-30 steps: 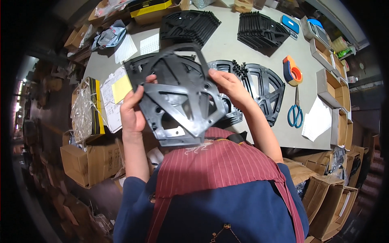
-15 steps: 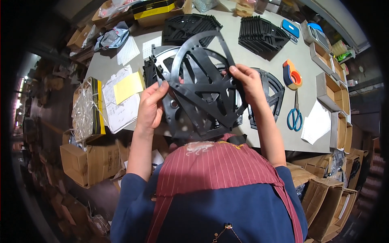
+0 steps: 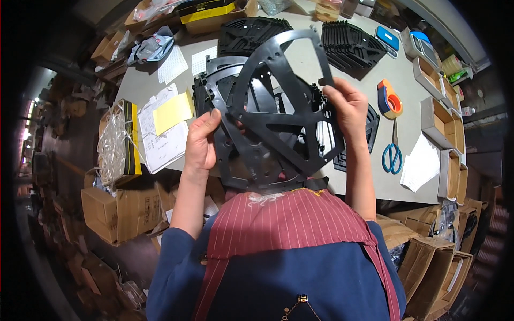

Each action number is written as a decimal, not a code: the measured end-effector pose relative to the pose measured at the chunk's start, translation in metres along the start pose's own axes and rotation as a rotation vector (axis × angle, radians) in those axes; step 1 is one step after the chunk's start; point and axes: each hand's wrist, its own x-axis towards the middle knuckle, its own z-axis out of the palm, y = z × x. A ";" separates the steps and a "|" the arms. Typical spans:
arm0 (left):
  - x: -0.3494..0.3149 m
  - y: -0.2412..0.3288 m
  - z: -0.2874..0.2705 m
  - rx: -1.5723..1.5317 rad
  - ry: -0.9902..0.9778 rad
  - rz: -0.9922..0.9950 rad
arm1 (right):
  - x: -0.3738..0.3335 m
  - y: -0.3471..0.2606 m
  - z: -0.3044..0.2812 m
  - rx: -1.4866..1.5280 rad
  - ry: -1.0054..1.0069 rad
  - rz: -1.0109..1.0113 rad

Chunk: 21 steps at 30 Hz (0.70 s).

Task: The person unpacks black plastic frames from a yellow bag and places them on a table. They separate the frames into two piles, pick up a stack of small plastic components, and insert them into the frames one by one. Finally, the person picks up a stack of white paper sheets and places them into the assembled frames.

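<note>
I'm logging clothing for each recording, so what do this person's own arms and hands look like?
The left hand and right hand wear no gloves, and the forearms are bare, with no watch or bracelet visible. Plain dark blue sleeves end around the elbows. A maroon, pale-striped apron is worn over the blue top.

no words or numbers are legible. blurred handwriting covers the white papers (image 3: pixel 163 151) under the yellow note (image 3: pixel 174 113), and dark printed marks stand on the side of a brown carton (image 3: pixel 128 211). the white sheets (image 3: pixel 423 166) right of the scissors (image 3: pixel 395 144) carry faint print too small to tell.
</note>
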 end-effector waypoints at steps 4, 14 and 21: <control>0.000 0.000 0.004 -0.075 0.052 0.059 | 0.001 -0.016 -0.011 0.333 0.297 0.055; 0.010 -0.012 0.033 0.134 0.156 0.177 | -0.029 -0.060 0.026 -0.375 0.031 -0.328; 0.016 -0.046 0.050 0.175 0.169 0.162 | -0.064 -0.023 0.084 -0.584 -0.234 -0.324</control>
